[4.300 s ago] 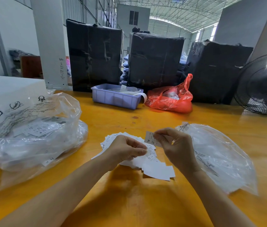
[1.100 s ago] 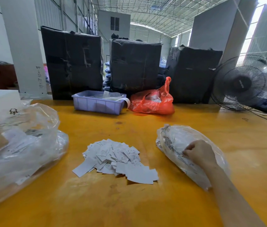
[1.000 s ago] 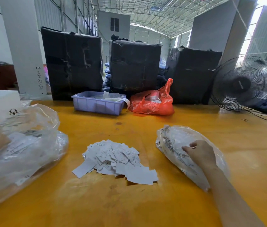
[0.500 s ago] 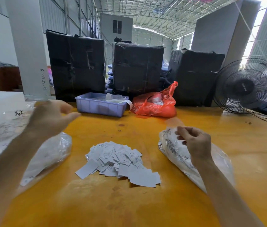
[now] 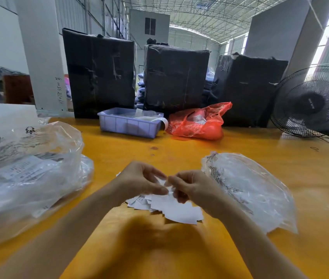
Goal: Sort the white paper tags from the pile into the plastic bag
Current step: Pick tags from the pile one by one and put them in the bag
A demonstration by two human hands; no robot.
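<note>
both hands, left hand (image 5: 139, 181) and right hand (image 5: 192, 188), meet over the tag pile (image 5: 171, 208), fingers curled, apparently pinching one tag. looks like picking; next it goes into the plastic bag (image 5: 248, 190) on the right.

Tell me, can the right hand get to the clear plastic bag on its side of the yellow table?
Probably yes. The right hand is over the pile of white paper tags, and the clear plastic bag lies right beside it on the yellow table, with nothing between them. Its fingers seem busy with a tag.
</note>
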